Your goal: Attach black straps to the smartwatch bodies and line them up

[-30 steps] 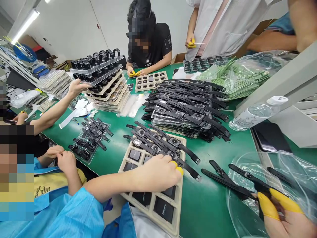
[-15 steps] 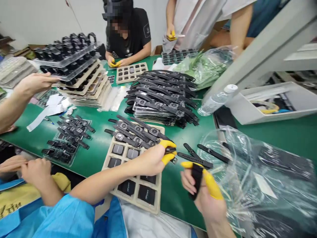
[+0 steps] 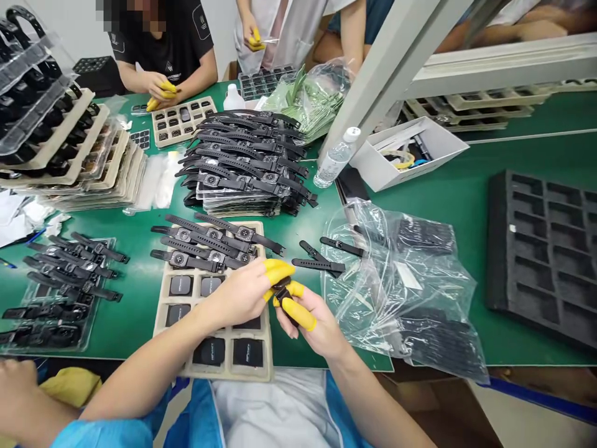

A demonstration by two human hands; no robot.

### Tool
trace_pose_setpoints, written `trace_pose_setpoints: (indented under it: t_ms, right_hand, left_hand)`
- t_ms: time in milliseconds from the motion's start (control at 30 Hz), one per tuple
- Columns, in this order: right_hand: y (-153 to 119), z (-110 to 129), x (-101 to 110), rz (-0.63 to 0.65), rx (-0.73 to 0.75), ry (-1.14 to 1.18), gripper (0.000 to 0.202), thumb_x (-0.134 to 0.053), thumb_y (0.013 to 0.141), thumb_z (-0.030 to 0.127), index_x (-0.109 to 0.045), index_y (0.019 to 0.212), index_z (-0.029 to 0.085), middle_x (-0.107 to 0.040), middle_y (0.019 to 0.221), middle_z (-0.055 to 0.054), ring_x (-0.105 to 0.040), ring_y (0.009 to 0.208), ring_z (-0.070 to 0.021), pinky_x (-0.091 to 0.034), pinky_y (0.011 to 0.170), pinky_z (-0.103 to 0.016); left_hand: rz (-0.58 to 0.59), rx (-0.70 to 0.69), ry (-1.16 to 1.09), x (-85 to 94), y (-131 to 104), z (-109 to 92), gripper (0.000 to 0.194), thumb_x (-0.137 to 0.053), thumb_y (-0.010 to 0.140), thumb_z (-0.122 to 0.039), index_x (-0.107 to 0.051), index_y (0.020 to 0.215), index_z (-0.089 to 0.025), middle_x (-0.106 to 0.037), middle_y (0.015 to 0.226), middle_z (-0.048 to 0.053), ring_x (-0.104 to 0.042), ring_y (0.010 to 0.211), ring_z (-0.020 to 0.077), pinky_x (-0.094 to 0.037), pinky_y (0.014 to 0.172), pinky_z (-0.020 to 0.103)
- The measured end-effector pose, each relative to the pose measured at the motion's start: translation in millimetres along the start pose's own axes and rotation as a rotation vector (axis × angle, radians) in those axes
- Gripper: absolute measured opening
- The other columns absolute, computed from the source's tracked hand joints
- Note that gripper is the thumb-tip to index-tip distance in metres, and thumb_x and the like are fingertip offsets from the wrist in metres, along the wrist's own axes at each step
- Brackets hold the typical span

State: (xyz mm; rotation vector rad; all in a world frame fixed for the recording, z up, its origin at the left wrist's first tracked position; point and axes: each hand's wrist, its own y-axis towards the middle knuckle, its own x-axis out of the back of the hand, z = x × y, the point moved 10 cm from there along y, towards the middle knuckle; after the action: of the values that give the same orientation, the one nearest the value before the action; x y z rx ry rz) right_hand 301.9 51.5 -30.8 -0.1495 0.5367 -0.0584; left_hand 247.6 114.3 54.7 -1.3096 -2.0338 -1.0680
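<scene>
Bright, fairly even light casts soft shadows. Faint sheen lies on the green surface point(image 3: 476, 205); white glints streak the clear plastic bag point(image 3: 373, 298). Wide-angle distortion stretches the edges; pixelation masks a far-left patch.

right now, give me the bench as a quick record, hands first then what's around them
left hand: yellow-tipped fingers on a small black watch piece
right hand: yellow-tipped too, gripping the same piece
beige tray: beside the left hand, dark squares in its cells, strapped watches across its far part
loose straps: right of the watches, some by the clear bag
behind: tall stack of strapped watches, bottle, white box
far right: black compartment tray
</scene>
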Motion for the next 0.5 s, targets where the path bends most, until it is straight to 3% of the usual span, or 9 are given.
trace_pose_setpoints:
  t_ms: [367, 500]
  right_hand:
    - [3.1, 2.5, -3.6, -0.078, -0.026, 0.336, 0.037, -0.076, 0.092, 0.055, -0.060, 0.090, 0.022, -0.043, 0.046, 0.011, -0.025, 0.038, -0.0068, -0.028, 0.040, -0.020]
    - [1.9, 3.2, -2.7, -0.100, -0.035, 0.376, 0.036, -0.077, 0.092, 0.051, -0.058, 0.086, 0.022, -0.041, 0.047, 0.011, -0.023, 0.039, -0.0060, -0.027, 0.040, -0.018]
  left_hand:
    - [0.022, 0.103, 0.011, -5.8, 0.3, 3.1, 0.048, -0.041, 0.097, -0.007, -0.052, 0.142, -0.016, -0.066, 0.130, 0.016, -0.064, 0.123, 0.0247, -0.059, 0.104, 0.041]
    - [0.062, 0.081, -0.047, -3.1, 3.6, -3.6, 0.047, -0.041, 0.102, -0.016, -0.047, 0.149, -0.015, -0.061, 0.130, 0.017, -0.060, 0.122, 0.0261, -0.058, 0.105, 0.045]
